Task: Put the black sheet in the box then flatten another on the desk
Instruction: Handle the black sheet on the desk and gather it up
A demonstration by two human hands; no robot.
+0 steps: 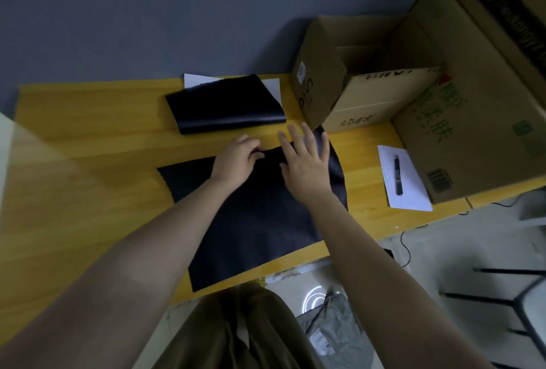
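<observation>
A large black sheet (251, 221) lies spread on the yellow desk (88, 179), its near edge hanging over the desk's front. My left hand (236, 156) rests on the sheet's far edge with fingers curled, pinching or pressing it. My right hand (307, 159) lies flat on the sheet beside it, fingers spread. A stack of black sheets (224, 104), curled at its right edge, sits farther back on white paper (273, 88). The open cardboard box (354, 73) stands at the back right.
A bigger cardboard box (472, 108) stands at the right. A black pen (398, 175) lies on a white paper slip (410, 191) beside it. Below the desk are cables, a grey bag (334, 327) and chair legs (517, 297).
</observation>
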